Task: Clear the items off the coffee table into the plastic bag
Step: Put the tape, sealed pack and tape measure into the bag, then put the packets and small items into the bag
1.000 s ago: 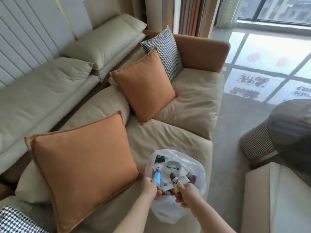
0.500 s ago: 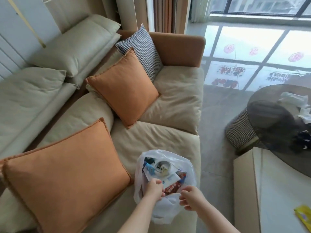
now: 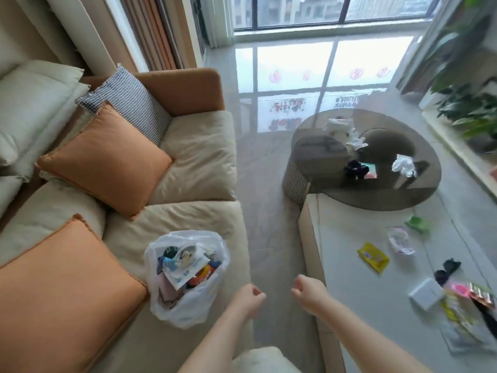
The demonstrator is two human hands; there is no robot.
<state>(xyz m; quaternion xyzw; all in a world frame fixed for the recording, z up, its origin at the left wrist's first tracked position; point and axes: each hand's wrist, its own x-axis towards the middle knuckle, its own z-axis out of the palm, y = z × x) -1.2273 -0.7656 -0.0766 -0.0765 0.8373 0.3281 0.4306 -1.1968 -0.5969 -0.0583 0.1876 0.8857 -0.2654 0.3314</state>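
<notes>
- Bag (image 3: pixel 185 305) is sitting upright on the sofa (image 3: pixel 199 168) seat edge, mouth gaping, just beside the near orange cushion (image 3: pixel 61 292); packets and a roll of tape are showing inside it.
- Left hand (image 3: pixel 248 297) is hovering over the floor just right of the bag, apart from it, fingers curled in and grasping nothing.
- Right hand (image 3: pixel 309 290) is hanging level with the left, a gap between them, fingers likewise curled and empty, just short of the table (image 3: pixel 349 292) edge.
- Table is carrying a yellow packet (image 3: pixel 373 257), a crumpled wrapper (image 3: pixel 399 239), a green scrap (image 3: pixel 418 224), a white box (image 3: pixel 426 293), a black item (image 3: pixel 446 269) and blurred packets (image 3: pixel 468 308) at its near right.
- Round glass table (image 3: pixel 376 195) beyond it is holding white tissues (image 3: pixel 403 165) and a dark bundle (image 3: pixel 356 169).
</notes>
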